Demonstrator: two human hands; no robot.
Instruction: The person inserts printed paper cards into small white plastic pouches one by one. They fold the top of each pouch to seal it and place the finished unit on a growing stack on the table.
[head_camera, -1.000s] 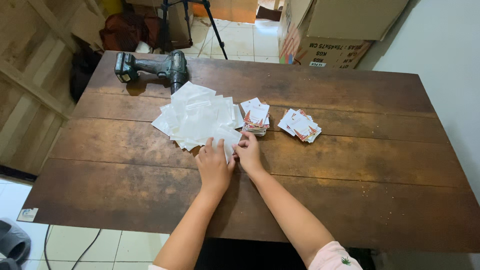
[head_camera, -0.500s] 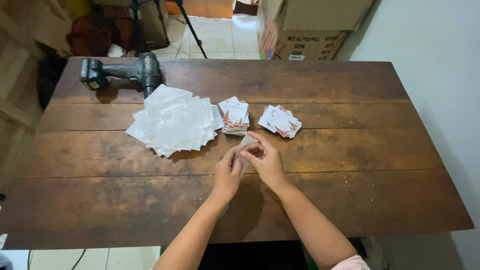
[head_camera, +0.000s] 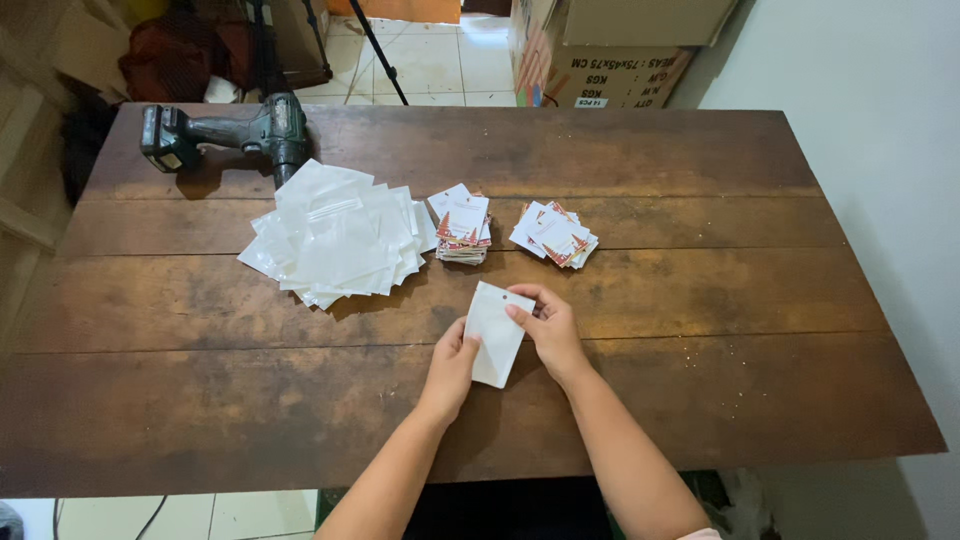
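Both hands held one small white pouch (head_camera: 496, 333) just above the wooden surface (head_camera: 700, 300), near its front edge. The left hand (head_camera: 452, 368) pinched its lower side and the right hand (head_camera: 548, 328) had fingers closed on the top edge by the hang hole. To me it looked like the opening step. Next would call for spreading the mouth, the card stacks (head_camera: 462, 226) lying beyond.
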